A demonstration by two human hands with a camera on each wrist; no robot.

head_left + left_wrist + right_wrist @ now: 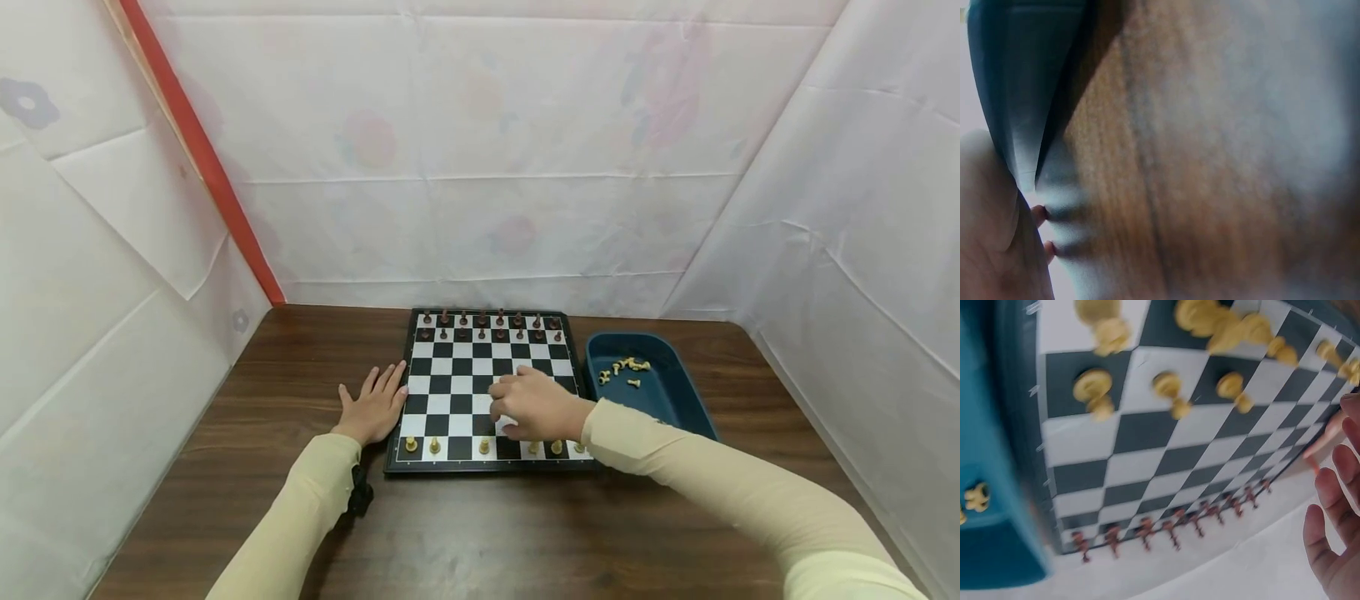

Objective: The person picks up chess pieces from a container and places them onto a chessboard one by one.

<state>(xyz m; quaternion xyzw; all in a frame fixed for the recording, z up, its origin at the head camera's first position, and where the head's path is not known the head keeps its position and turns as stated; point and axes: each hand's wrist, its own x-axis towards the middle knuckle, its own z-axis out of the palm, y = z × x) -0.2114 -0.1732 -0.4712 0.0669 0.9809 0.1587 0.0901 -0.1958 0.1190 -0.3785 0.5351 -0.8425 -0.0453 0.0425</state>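
A chessboard (450, 404) lies on the table, with light yellow chess pieces (484, 446) along its near edge. Dark red chess pieces (482, 327) line two rows at its far side. My left hand (371, 410) lies flat, fingers spread, its fingertips at the board's left border. Over the near right part of the board, my right hand (536, 407) bends its fingers downward. In the right wrist view, a light piece (1350, 370) shows close to the fingertips (1349, 403); I cannot tell if the hand grips it. Three light pawns (1172, 394) stand in the second row.
A blue tray (693, 400) sits on the table right of the board, with several light pieces (633, 365) lying in it. The brown wooden table (480, 533) extends in front. White sheeting (480, 233) hangs behind and at both sides.
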